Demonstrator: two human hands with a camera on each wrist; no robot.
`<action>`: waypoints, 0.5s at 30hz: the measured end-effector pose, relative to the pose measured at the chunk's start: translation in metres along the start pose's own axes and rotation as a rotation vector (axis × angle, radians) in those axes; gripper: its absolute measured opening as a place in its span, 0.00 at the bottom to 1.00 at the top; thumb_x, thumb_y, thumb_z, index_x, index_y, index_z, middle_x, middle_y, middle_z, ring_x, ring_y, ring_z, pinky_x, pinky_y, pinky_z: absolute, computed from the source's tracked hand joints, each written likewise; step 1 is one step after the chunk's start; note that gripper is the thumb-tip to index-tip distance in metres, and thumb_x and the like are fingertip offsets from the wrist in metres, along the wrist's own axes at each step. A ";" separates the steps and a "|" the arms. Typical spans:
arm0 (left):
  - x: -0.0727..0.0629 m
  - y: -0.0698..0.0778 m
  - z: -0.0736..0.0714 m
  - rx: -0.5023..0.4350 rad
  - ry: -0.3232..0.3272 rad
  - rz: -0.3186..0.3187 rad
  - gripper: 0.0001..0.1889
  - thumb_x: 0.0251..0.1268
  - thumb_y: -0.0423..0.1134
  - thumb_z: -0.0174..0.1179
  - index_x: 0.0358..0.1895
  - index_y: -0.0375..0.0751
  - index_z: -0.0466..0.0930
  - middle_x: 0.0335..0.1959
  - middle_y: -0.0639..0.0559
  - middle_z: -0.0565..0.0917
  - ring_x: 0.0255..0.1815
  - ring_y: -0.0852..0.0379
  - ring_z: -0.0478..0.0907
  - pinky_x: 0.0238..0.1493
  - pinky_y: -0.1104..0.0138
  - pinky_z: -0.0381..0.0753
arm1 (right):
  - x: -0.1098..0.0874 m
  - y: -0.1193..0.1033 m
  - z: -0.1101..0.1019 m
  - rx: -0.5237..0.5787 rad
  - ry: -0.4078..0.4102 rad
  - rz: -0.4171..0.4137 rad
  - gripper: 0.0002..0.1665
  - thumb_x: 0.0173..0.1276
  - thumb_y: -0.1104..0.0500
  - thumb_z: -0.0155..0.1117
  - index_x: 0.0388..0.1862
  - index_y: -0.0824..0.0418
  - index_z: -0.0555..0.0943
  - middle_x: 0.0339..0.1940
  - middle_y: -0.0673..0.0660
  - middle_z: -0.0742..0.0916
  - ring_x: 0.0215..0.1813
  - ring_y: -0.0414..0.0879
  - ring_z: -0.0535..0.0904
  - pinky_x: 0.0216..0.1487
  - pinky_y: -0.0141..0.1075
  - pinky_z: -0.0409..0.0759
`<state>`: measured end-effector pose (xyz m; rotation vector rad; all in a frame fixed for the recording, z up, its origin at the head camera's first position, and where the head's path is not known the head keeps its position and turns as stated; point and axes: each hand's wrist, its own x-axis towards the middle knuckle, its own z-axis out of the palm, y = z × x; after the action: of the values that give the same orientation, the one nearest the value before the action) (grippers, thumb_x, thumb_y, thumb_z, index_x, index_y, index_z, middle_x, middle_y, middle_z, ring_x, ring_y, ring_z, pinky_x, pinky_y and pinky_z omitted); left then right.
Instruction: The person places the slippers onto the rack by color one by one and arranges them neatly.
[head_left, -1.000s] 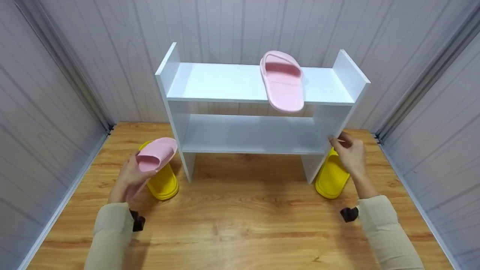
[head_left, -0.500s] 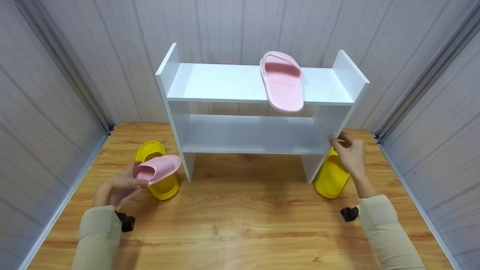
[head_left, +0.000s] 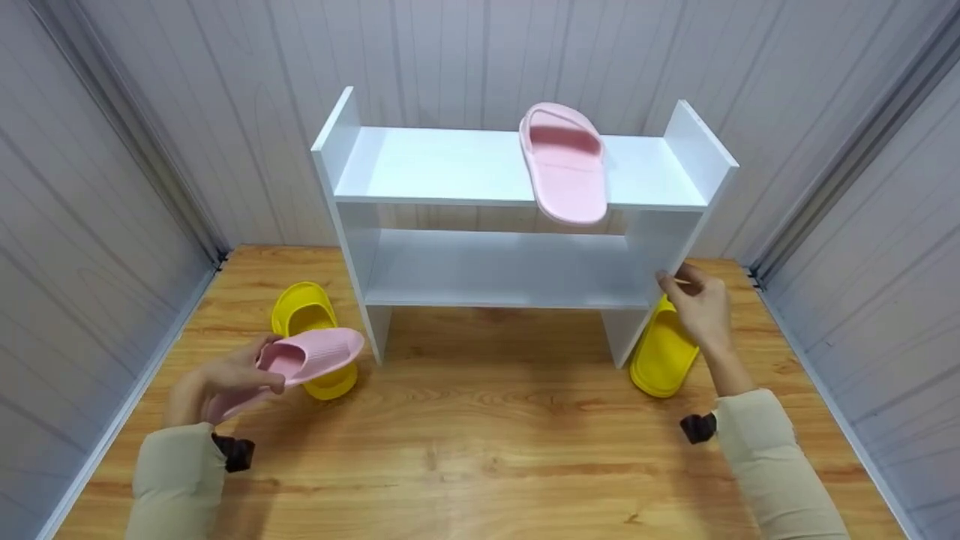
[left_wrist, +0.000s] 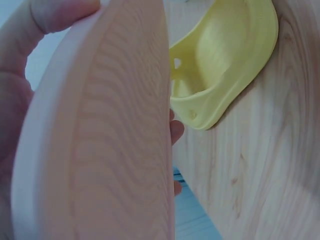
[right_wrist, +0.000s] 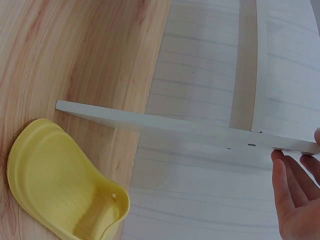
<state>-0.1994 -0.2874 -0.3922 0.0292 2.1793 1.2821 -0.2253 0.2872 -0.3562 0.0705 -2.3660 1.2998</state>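
Observation:
My left hand [head_left: 232, 373] grips a pink slipper [head_left: 330, 351] by its sides, toe pointing right. In the left wrist view the slipper's ridged sole [left_wrist: 110, 125] fills the middle, with the thumb along one edge and fingertips past the other. Behind it a yellow slipper [head_left: 304, 300] lies on the floor, its heel part partly hidden. My right hand [head_left: 703, 309] pinches the right side panel of a white two-tier shelf rack [head_left: 450, 165], fingers on the outer face in the right wrist view. Below that hand is another yellow slipper [right_wrist: 50, 175].
Another pink slipper [head_left: 566, 180] stands on the top shelf, its heel jutting over the front edge. The middle shelf [head_left: 495, 266] sits below. A wood-grain floor [head_left: 480, 450] spreads in front, with panelled walls behind the rack and on both sides.
My left hand has drawn the pink slipper down and left, turning its toe more to the right, so more of the left yellow slipper shows. My right hand has stayed on the rack.

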 end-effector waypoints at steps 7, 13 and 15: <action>-0.005 0.009 0.004 0.311 -0.021 0.080 0.47 0.49 0.45 0.62 0.66 0.32 0.40 0.60 0.20 0.46 0.58 0.28 0.46 0.53 0.38 0.43 | 0.000 0.000 0.000 -0.001 0.002 -0.011 0.20 0.62 0.58 0.57 0.47 0.72 0.77 0.42 0.65 0.81 0.38 0.49 0.79 0.34 0.24 0.73; -0.005 0.021 0.014 0.373 -0.032 0.105 0.46 0.46 0.46 0.63 0.66 0.34 0.45 0.58 0.22 0.52 0.56 0.31 0.54 0.53 0.40 0.50 | 0.000 -0.001 -0.001 0.005 -0.010 0.010 0.20 0.62 0.57 0.57 0.47 0.71 0.77 0.42 0.65 0.81 0.36 0.41 0.78 0.35 0.25 0.73; -0.005 0.026 0.018 0.377 -0.037 0.114 0.46 0.46 0.46 0.64 0.66 0.35 0.45 0.59 0.22 0.51 0.57 0.30 0.52 0.53 0.39 0.48 | 0.000 -0.002 -0.001 0.003 -0.016 0.015 0.20 0.62 0.57 0.57 0.48 0.71 0.76 0.43 0.65 0.81 0.37 0.42 0.78 0.35 0.25 0.73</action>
<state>-0.1933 -0.2610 -0.3746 0.3289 2.3844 0.9021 -0.2247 0.2872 -0.3542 0.0639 -2.3819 1.3150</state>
